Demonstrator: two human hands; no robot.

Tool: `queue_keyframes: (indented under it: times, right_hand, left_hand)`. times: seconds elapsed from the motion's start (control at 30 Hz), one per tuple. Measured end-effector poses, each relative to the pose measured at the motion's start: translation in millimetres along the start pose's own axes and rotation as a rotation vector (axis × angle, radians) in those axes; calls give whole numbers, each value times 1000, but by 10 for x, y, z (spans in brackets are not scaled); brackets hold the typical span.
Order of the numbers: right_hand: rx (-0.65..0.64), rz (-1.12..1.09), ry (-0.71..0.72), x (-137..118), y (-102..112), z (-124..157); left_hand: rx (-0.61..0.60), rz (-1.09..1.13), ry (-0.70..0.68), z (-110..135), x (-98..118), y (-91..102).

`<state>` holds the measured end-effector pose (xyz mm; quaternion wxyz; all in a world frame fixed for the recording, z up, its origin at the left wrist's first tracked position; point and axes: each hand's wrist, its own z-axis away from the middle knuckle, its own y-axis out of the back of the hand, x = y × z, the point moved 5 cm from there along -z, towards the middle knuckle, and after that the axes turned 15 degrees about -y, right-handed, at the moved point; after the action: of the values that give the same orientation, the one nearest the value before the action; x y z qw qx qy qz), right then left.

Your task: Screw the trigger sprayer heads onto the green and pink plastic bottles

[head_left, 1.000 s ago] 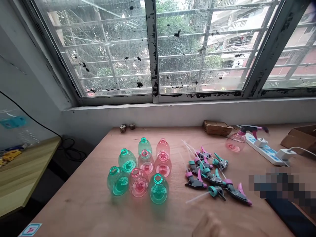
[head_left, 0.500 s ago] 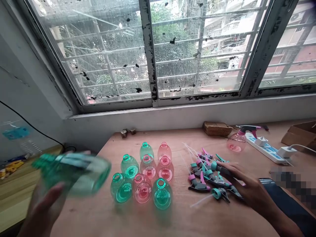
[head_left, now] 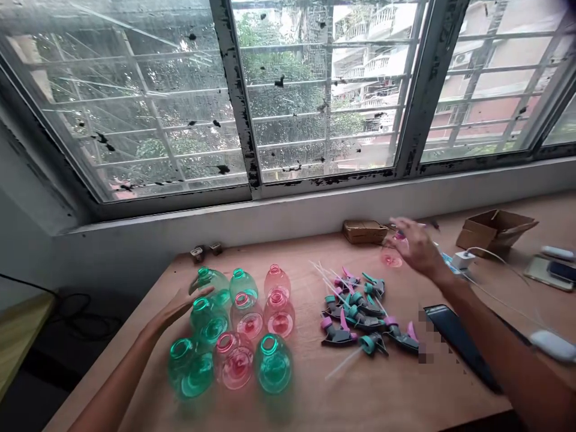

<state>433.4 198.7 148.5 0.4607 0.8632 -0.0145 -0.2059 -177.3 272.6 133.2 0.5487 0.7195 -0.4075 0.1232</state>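
Several clear green and pink plastic bottles [head_left: 245, 327] stand in a cluster on the wooden table [head_left: 315, 402]. My left hand [head_left: 180, 307] is open, its fingers stretched out beside a green bottle [head_left: 212, 281] at the cluster's back left. A pile of grey spray trigger heads [head_left: 355, 315] with pink and teal collars lies to the right of the bottles. My right hand [head_left: 416, 247] reaches over a pink bottle [head_left: 390, 258] with a sprayer on it near the back. Its fingers are apart and blurred by motion, and I see no grip on the bottle.
A flat brown box [head_left: 362, 231] and an open cardboard box [head_left: 495, 228] sit by the window wall. A power strip [head_left: 459, 261] with cables, a dark phone [head_left: 454, 345], a white object [head_left: 553, 346] and small devices [head_left: 558, 270] lie at the right.
My left hand has set a green bottle down at the back left of the cluster and let go. My right hand has left the trigger pile and moved back to the pink sprayer bottle.
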Motion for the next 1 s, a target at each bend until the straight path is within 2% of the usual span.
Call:
queue_keyframes:
  times: [0.1,0.17,0.23,0.33,0.4,0.47,0.5,0.57,0.63,0.7,0.77,0.87,0.93,0.97,1.0]
  right_hand:
    - [27,89,-180,165,80,-514]
    - [-16,134,-257,170,35,-641]
    - [-52,148,-291,101,11,-616]
    - [-29,89,-279,-69,161,-338]
    - [1,-7,-251,-214,378,17]
    - [-11,-119,-207,-422,623,504]
    - [-41,-208,-162,-568,742,784]
    - [-100,-551,-29,-918,990,1367]
    - [-185,-696,84,-1257,1154,1891]
    - [-230,-665,183,-1504,1225,2265]
    - [-259,-606,322,-1645,1219,2467]
    - [-397,-530,420,-1675,1110,2491]
    - [-595,-516,444,-1673,1047,2439]
    - [-710,-544,493,-1697,1048,2429]
    - [-829,-586,574,-1742,1071,2439]
  left_hand:
    - [-35,9,-7,36,45,-34]
    - [8,-4,-31,81,98,-2]
    - [129,-38,-73,182,191,96]
    - [423,-92,-143,525,475,306]
    - [614,-100,-176,888,783,354]
    - [861,-110,-267,1334,1201,270]
    - [875,-107,-340,1519,1436,129]
    - [564,-156,-520,1738,1930,-352]
    - [488,-248,-657,1945,2331,-752]
    - [460,-314,-691,2065,2554,-1008]
    - [394,-293,-642,2139,2596,-1117]
    - [247,-130,-492,2293,2436,-1147]
    - [21,139,-339,2416,2253,-1262]
    - [-158,330,-246,2489,2170,-1384]
    - [-275,427,-207,2556,2116,-1479]
